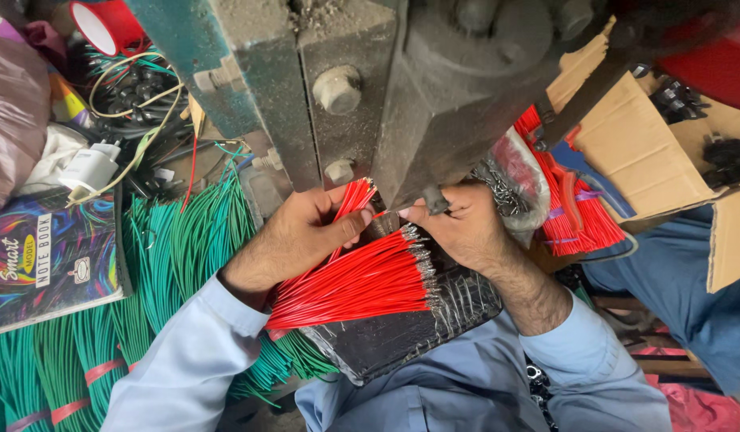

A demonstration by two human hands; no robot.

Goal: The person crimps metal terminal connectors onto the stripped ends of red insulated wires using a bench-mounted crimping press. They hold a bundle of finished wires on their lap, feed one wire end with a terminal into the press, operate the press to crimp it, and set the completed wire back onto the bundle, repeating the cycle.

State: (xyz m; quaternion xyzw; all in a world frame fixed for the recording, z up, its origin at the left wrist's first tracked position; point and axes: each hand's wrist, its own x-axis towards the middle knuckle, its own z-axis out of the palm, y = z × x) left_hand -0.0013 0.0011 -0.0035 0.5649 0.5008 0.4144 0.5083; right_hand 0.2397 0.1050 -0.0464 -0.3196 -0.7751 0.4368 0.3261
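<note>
at the left edge lies a notebook [46, 260] with a glossy cover of swirling colours and a small white label strip on it, flat on the green wires; just beyond it sits a white plug adapter [90, 168] with a pale cable, and at the far left corner a red roll of tape [106, 24] stands by a crumpled pinkish plastic bag [14, 120]; on the right, brown cardboard [642, 152] lies folded open, plain and unprinted, with small black parts resting on it.

my left hand [294, 236] is closed on a thin bunch of red wires [350, 204], thumb pressed against the fingers, the ends pointing up toward the base of the heavy metal press [402, 88] — grey, greasy, with big bolts on its face; my right hand [462, 228] is just across from it, fingers curled tight under the machine, but i cannot tell what they pinch there; between and below both hands a fan of red wires [354, 284] lies on a black shiny pad [402, 328] in my lap, their bare metal tips lined up along the right edge, near my right wrist.

the green wire bundles [170, 264] spread wide on the left — thin, smooth, tied with red bands; another red bundle [570, 216] lies far right beside a blue-handled tool [590, 172]; a clear bag of small metal bits [514, 184] sits just behind my right hand.
</note>
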